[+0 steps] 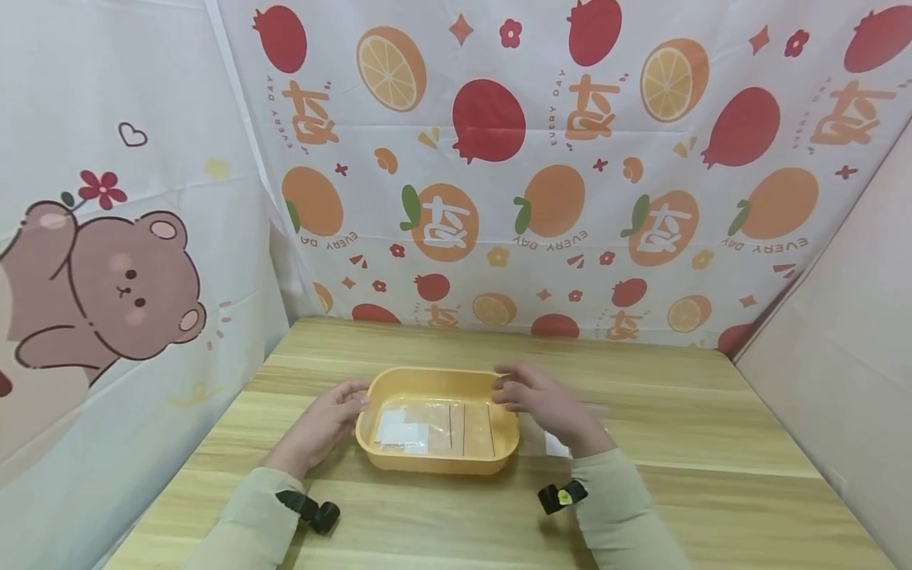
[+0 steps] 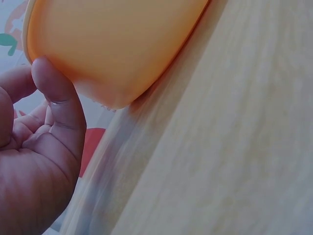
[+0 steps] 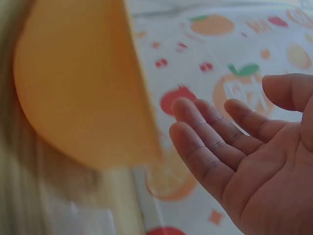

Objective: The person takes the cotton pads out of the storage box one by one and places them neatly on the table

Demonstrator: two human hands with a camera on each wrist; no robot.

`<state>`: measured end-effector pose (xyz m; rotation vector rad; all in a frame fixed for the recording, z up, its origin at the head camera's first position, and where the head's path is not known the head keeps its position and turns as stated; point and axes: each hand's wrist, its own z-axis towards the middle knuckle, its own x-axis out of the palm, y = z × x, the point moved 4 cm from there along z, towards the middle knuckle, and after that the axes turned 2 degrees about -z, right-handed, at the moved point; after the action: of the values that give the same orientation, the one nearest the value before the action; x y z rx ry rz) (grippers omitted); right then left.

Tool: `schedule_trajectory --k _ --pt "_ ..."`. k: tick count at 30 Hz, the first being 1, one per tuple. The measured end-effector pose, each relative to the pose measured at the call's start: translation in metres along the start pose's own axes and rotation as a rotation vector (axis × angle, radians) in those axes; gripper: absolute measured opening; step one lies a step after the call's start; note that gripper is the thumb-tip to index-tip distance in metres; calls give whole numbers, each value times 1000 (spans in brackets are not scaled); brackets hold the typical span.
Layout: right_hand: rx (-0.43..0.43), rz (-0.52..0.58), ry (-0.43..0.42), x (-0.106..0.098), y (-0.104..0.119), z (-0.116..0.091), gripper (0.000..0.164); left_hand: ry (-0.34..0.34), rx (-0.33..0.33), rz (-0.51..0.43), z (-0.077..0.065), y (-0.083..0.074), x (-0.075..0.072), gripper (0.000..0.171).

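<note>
A yellow plastic basin [image 1: 436,464] stands on the table, oblong with rounded corners. Inside it lie clear plastic bags [image 1: 438,423] with white patches and dark lines. At the basin's left end my left hand [image 1: 324,423] pinches the rim between thumb and fingers; the left wrist view shows the thumb tip [image 2: 45,68] right at the edge. My right hand [image 1: 541,400] hovers by the right end, overlapping the rim in the head view. In the right wrist view its fingers [image 3: 208,142] are spread and relaxed, apart from the basin wall [image 3: 83,88], holding nothing.
Partly hidden under the right wrist, another clear bag with a white patch [image 1: 556,445] lies on the wooden table [image 1: 456,522]. Fruit-printed cloth [image 1: 492,190] hangs behind the table, and a bear-printed cloth [image 1: 235,317] closes off the left side.
</note>
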<state>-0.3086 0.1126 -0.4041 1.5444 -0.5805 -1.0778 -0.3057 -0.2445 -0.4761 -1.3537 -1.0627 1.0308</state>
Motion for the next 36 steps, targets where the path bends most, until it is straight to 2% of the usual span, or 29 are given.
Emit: schedule_trajectory --k 4,10,19,27,36 --pt "19 -52 53 26 0 12 50 10 6 2 0 -1 0 50" --pt "46 -70 73 59 -1 32 47 10 11 -12 -1 0 -1 52" --pt "68 -178 -4 83 -5 45 46 18 13 -9 0 -2 -1 51" --pt "145 30 -64 91 -10 47 48 23 13 -24 1 0 -2 51" --pt "172 87 -74 96 -12 51 51 -8 -15 -1 2 -1 -2 52"
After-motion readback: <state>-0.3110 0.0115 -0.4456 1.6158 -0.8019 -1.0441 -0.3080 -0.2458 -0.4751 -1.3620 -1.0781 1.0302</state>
